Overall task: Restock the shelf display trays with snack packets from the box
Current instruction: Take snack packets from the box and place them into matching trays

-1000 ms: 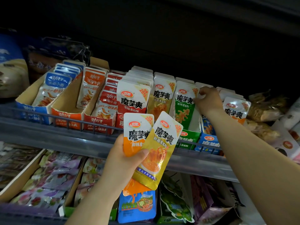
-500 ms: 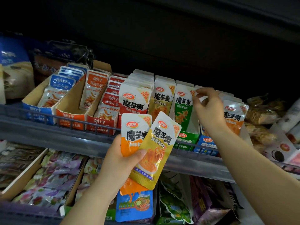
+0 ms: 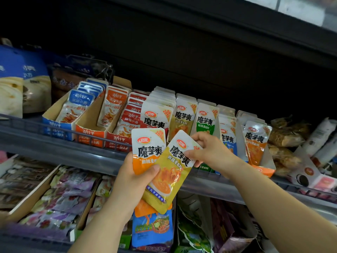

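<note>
Blue bags stand at the far left of the upper shelf, and next along we have three cardboard trays side by side. First a blue tray with blue packets leaning back in it, then an orange tray holding an orange-topped packet, then a red tray stacked with red packets. Below them, purple packets lie in a heap.

Now to the middle, out in front of the shelf. The left hand grips two packets fanned together, thumb curled across their fronts, fingers behind. That's an orange packet at the back and a yellow packet overlapping it, tilted to the right. Behind them on the shelf stand full rows of white-topped packets, then a yellow row and a green row.

The right hand, its arm entering from the lower right, pinches the yellow packet's top right corner between thumb and curled fingers. So both hands are on that one packet.

Further right, blue-fronted packets sit upright, then an orange row in the end tray. Brown snack bags pile up at the far right.
</note>
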{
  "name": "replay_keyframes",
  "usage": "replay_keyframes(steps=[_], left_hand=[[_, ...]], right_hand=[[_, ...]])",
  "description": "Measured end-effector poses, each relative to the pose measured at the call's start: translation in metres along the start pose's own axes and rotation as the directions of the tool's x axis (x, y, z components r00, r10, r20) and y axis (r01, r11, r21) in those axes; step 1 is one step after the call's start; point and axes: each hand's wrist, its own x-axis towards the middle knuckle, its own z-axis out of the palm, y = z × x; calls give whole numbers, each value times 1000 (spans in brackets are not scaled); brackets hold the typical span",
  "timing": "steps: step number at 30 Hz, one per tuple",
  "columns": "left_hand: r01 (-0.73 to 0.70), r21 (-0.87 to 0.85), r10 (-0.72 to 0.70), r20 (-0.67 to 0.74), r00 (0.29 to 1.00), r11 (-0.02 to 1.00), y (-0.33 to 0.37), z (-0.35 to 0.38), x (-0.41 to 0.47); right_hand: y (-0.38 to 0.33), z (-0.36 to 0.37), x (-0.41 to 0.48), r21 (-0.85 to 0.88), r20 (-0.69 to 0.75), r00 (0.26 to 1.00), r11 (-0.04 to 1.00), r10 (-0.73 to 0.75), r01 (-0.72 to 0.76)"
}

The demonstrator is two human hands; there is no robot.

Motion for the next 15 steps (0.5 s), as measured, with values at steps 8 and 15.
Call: replay_keyframes(steps=[8,15], left_hand=[[142,-67,-138,54,989,988,6,-11,-3],[116,-35,-117,-22,993,993,10,-16,5]], right_hand=[[-19,-24,6,26,-127,989,997,-74,78],[-38,-67,16,44,-488,862,982,-140,184]])
